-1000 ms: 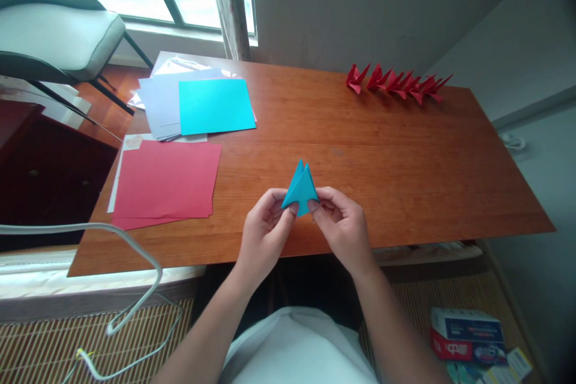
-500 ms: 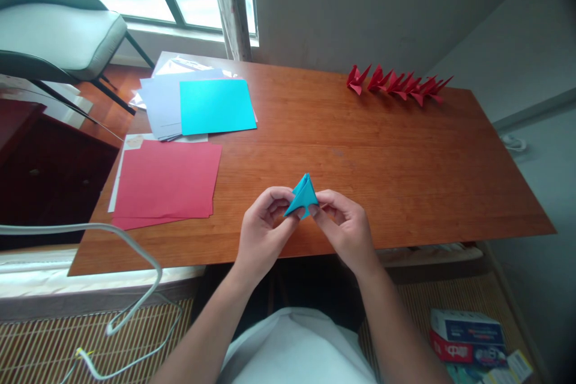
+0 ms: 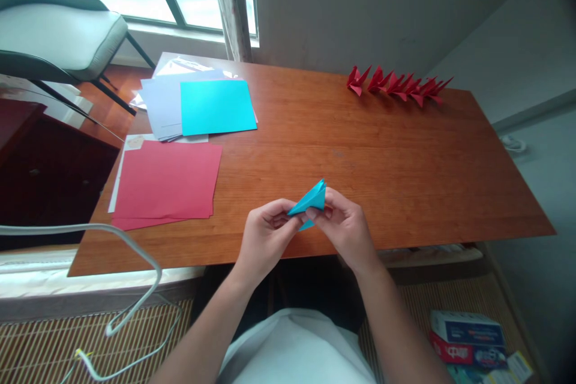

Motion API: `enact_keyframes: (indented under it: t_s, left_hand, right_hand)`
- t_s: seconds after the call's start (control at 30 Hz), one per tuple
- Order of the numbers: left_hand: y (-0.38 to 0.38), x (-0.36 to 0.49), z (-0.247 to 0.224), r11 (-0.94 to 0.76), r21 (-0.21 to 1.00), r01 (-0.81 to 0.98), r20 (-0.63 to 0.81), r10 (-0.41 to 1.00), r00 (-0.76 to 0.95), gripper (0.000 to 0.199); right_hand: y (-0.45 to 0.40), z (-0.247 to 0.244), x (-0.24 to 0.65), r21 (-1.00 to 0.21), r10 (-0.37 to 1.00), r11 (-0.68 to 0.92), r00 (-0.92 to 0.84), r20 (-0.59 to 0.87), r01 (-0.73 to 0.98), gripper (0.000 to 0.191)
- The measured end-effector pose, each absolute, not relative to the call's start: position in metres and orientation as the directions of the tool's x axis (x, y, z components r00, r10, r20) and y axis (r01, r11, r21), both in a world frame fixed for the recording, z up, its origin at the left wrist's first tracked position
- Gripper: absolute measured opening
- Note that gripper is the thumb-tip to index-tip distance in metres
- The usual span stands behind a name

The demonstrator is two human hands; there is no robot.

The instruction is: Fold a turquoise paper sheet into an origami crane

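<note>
A small piece of folded blue paper (image 3: 312,197) is held between my two hands, just above the front part of the table. My left hand (image 3: 267,234) is closed, pinching its left corner between thumb and fingers. On the other side, my right hand (image 3: 344,228) is closed round its right edge, with the thumb on the near face. The paper is tilted, its layered tip pointing up and to the right. A small flap shows below the thumbs. Part of the folds is hidden by my fingers.
Red paper sheets (image 3: 166,183) lie at the table's left, with a blue sheet (image 3: 219,108) on pale sheets (image 3: 159,105) behind. Several folded red paper cranes (image 3: 400,85) line the back right of the wooden table (image 3: 405,174). A white cable (image 3: 139,246) loops at lower left.
The folded blue paper has turned so that its tip leans right instead of straight up. My right hand has shifted its grip along the edge; my left hand is slightly lower.
</note>
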State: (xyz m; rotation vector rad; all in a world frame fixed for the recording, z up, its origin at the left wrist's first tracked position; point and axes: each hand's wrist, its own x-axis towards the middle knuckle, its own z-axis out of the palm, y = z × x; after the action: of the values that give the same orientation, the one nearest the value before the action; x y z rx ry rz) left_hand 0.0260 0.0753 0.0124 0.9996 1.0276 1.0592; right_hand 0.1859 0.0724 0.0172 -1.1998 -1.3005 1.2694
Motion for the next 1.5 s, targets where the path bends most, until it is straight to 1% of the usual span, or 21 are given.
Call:
enact_keyframes:
  t_s: [0.13,0.23,0.33,0.43,0.6,0.73,1.03,1.3,1.5]
  left_hand:
    - [0.072,0.027,0.009,0.186,0.971,-0.153,-0.157,0.97,0.185,0.013]
    - [0.071,0.026,0.009,0.133,0.984,-0.118,-0.112,0.98,0.166,0.011]
    - [0.071,0.025,0.012,0.033,0.999,0.006,-0.033,0.989,0.147,0.01]
    - [0.071,0.024,0.015,-0.076,0.986,0.147,0.057,0.99,0.131,0.011]
    - [0.07,0.022,0.019,-0.22,0.942,0.252,0.192,0.972,0.134,0.008]
    - [0.069,0.02,0.022,-0.297,0.911,0.288,0.264,0.953,0.147,0.008]
    - [0.069,0.021,0.027,-0.341,0.892,0.297,0.31,0.939,0.147,0.011]
    - [0.067,0.019,0.023,-0.371,0.861,0.349,0.346,0.929,0.133,0.014]
    - [0.067,0.02,0.027,-0.396,0.845,0.359,0.361,0.918,0.161,0.014]
  right_hand:
    - [0.081,0.026,0.191,-0.997,0.996,0.057,-0.07,0.054,0.05,0.007]
    - [0.085,0.031,0.194,-0.997,0.995,0.068,-0.075,0.066,0.023,0.003]
    - [0.087,0.034,0.197,-0.997,0.993,0.081,-0.086,0.079,0.019,0.005]
    - [0.087,0.036,0.201,-0.995,0.991,0.099,-0.095,0.097,0.025,0.006]
    - [0.088,0.039,0.206,-0.989,0.978,0.147,-0.149,0.145,0.003,0.007]
    - [0.089,0.04,0.208,-0.987,0.975,0.158,-0.156,0.156,-0.004,0.004]
    - [0.087,0.04,0.207,-0.981,0.977,0.193,-0.095,0.19,0.017,0.004]
    - [0.087,0.044,0.203,-0.971,0.969,0.234,-0.089,0.229,0.047,0.013]
    - [0.087,0.044,0.203,-0.973,0.97,0.23,-0.085,0.228,0.011,0.017]
